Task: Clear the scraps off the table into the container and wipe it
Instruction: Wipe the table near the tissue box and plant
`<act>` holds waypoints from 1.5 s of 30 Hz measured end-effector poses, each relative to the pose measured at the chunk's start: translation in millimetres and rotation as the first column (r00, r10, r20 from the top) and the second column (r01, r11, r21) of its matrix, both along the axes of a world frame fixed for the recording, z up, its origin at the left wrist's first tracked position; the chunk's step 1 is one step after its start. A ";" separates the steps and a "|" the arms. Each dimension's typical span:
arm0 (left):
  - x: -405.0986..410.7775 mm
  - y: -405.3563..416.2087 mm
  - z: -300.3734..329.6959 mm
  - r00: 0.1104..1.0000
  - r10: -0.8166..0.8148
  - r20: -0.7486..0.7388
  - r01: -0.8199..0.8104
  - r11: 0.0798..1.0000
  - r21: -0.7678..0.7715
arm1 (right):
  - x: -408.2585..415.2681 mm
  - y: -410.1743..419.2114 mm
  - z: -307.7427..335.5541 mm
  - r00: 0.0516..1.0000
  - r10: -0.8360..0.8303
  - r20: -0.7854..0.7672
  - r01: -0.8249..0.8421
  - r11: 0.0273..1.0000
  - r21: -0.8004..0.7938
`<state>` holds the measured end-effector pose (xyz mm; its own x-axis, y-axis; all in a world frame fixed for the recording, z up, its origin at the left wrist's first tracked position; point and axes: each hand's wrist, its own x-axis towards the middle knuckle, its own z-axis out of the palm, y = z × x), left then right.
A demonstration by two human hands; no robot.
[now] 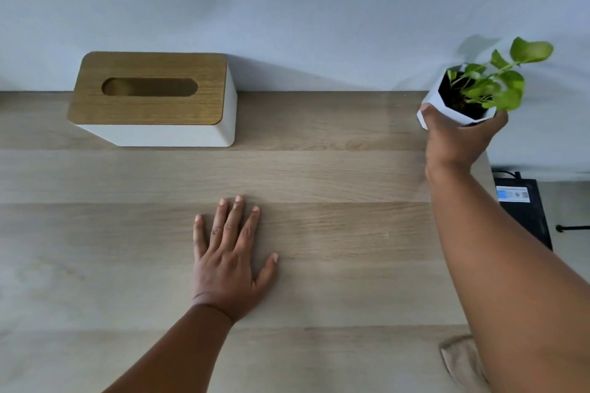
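Head view: the right hand (459,137) grips the white potted plant (459,96) at the far right, probably freeing the table (335,169) for wiping. Left hand (230,262) lies flat, holding nothing; near right lies a beige cloth (459,357), and no scraps show.

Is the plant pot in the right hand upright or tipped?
Tipped. The plant pot, gripped by the right hand, leans so its dark soil-filled opening faces the camera.
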<state>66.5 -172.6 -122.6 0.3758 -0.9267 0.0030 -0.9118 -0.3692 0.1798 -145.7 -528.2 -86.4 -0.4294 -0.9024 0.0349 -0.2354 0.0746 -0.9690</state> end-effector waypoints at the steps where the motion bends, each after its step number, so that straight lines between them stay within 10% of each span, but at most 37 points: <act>1: -0.1 0.0 0.0 1.000 0.000 0.000 0.000 1.000 0.000 | 1.1 2.4 0.7 1.000 0.000 0.003 0.000 1.000 -0.005; 26: 34.9 17.4 -0.3 0.988 -0.130 -0.082 0.123 0.988 -0.089 | 98.7 130.8 16.2 0.970 0.220 -0.105 -0.223 0.975 -0.010; 45: 158.3 96.8 -7.1 0.997 0.070 -0.013 -0.071 0.995 -0.075 | 225.1 151.1 -2.5 0.934 0.353 -0.053 -0.353 0.936 0.014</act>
<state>224.8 -75.7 -129.7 0.4404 -0.8953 0.0676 -0.8820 -0.4174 0.2187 79.4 -377.1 -89.0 -0.0809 -0.9957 0.0449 -0.2991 -0.0187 -0.9540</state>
